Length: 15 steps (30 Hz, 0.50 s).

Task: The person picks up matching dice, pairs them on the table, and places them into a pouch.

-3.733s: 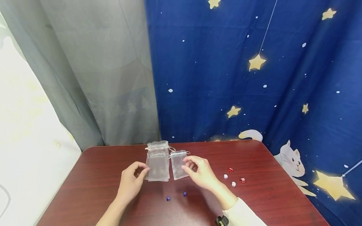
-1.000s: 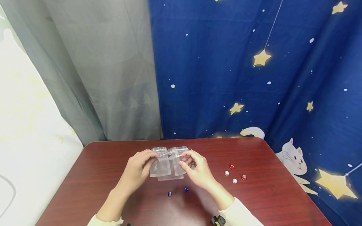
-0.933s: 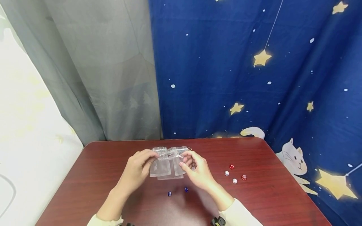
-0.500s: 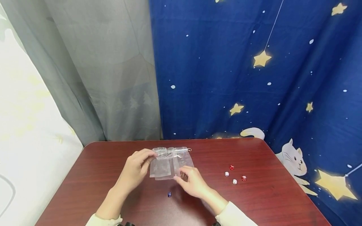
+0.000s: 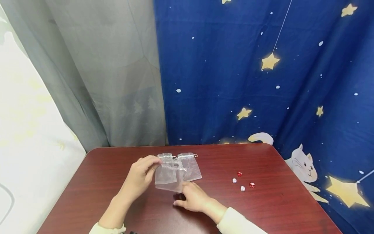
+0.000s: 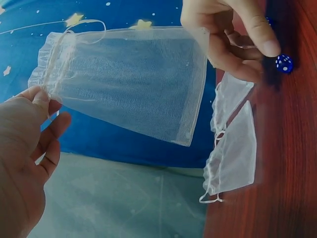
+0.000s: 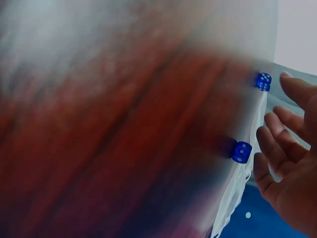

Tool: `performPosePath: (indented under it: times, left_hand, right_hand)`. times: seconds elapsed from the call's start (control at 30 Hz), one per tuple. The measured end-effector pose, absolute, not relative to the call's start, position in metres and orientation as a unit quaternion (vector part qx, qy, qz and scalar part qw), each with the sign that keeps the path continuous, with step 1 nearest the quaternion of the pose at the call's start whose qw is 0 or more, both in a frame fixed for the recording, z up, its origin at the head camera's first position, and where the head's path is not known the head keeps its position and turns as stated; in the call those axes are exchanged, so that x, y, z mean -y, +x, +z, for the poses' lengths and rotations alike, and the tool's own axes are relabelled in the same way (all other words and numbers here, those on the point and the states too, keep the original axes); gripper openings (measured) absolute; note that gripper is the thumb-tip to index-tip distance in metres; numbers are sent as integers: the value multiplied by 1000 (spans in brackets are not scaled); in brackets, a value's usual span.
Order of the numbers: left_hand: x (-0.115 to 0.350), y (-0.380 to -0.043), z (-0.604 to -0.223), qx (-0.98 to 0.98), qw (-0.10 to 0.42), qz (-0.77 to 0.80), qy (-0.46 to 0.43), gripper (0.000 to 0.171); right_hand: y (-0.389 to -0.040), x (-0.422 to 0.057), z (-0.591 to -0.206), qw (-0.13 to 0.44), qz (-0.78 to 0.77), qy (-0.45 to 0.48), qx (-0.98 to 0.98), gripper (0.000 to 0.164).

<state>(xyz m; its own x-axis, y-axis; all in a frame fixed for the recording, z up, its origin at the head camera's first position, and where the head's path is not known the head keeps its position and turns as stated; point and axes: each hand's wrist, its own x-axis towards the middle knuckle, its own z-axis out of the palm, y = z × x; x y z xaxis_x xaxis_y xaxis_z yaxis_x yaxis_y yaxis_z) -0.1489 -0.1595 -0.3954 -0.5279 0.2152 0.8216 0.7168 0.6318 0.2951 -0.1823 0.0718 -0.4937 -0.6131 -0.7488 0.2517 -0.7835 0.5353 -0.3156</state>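
My left hand (image 5: 141, 170) pinches a sheer white drawstring bag (image 6: 133, 79) by its gathered top, between thumb and fingers. The bag hangs flat and see-through above the table, cord looped at its mouth. Below its lower edge is my right hand (image 5: 194, 196), fingers loosely bent, low over the table. Two blue dice (image 7: 241, 152) sit on the wood just off its fingertips in the right wrist view. From the left wrist, the right thumb tip shows right at a blue die (image 6: 284, 64). In the head view the right hand mostly hides these dice.
Two more sheer bags lie on the table, one at right (image 5: 191, 170) and one partly behind the held bag. Farther right, two red dice (image 5: 252, 185) and two white dice (image 5: 242, 188) rest on the dark red tabletop (image 5: 280, 201). Curtains hang behind the back edge.
Since the earliest frame, my left hand has lifted one bag off the table. My right hand has left the bag's side and come down toward me, over the blue dice.
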Motion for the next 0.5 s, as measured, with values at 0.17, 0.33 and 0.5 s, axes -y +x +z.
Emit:
performPosePath:
  times: [0.17, 0.33, 0.5]
  left_hand:
    - [159, -148, -395, 812, 394, -318, -290, 30]
    - [161, -148, -399, 812, 395, -315, -290, 30]
    - [162, -149, -401, 812, 395, -316, -292, 29]
  right_hand:
    - [-181, -69, -492, 46, 163, 444, 880, 47]
    - [-180, -66, -494, 50, 133, 445, 884, 35]
    - [-180, -64, -495, 62, 119, 455, 880, 24]
